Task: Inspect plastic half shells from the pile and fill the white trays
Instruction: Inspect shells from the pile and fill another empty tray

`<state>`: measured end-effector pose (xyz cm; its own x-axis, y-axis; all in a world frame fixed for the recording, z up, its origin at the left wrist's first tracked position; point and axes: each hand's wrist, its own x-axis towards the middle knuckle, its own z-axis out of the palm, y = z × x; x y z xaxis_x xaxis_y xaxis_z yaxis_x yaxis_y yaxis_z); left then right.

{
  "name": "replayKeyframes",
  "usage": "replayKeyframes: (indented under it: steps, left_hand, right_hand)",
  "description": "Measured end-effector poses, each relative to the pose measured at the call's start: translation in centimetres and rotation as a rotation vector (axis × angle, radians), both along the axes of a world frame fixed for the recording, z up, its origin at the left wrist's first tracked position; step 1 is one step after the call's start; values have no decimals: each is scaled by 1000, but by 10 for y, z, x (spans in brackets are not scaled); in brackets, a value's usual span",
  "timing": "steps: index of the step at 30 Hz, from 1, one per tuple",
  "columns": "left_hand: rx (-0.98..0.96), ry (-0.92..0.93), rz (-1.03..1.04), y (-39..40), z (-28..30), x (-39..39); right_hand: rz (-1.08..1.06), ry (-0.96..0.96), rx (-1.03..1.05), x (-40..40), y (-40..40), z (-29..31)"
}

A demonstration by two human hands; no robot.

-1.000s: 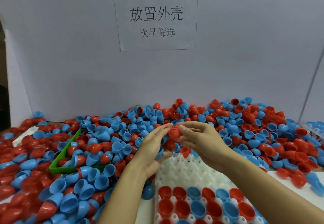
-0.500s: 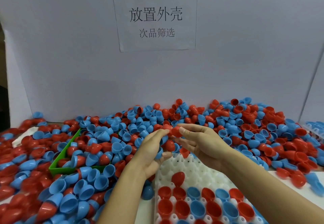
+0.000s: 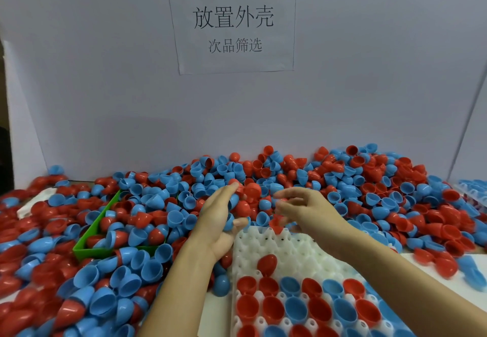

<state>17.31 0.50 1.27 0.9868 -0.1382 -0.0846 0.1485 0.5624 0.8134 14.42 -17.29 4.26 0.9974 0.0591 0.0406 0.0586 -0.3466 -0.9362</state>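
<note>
At the far left, red and blue plastic half shells (image 3: 87, 278) lie heaped over the counter (image 3: 214, 307), many with their hollow side up, and a scrap of white material (image 3: 37, 202) pokes out among them near the left edge. A green bin (image 3: 91, 251) sits sunk in the heap, holding a few shells of both colours. Just right of it, the left hand (image 3: 218, 215) reaches forward with its palm turned inward and its fingers fairly straight, cradling several blue shells against the palm while its fingertips touch a red half shell (image 3: 251, 191) at the crest of the pile. Below and to the right lies the white tray (image 3: 297, 247), its far rows of sockets bare and its near rows filled with red and blue shells set hollow side up (one loose red shell (image 3: 266, 263) lies tipped on its side on the empty sockets just behind the filled rows). Over the tray's far edge the right hand (image 3: 308, 210) hovers with its fingers loosely curled and spread; it is blurred, and whether it pinches anything cannot be told. On the white back wall (image 3: 105, 73) above hangs a paper sign (image 3: 233, 23) with printed characters. The pile runs on to the right, where the corner of a second white tray (image 3: 473, 191) carrying blue shells shows at the frame's edge.
</note>
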Motion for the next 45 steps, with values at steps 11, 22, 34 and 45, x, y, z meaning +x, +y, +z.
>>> replayKeyframes:
  steps: [11,22,34,45]
  left_hand:
    - [-17,36,71,2,1,0]
    - [53,-20,25,1,0,-1]
    - [186,-33,43,-7,-5,-1]
    - [214,-13,56,-1,-1,0]
  right_hand:
    - [410,-163,-633,-9,-5,-12]
    - [288,122,225,-9,-27,-12]
    - [-494,-537,446,-1,6,50]
    - [93,-322,-304,48,139,80]
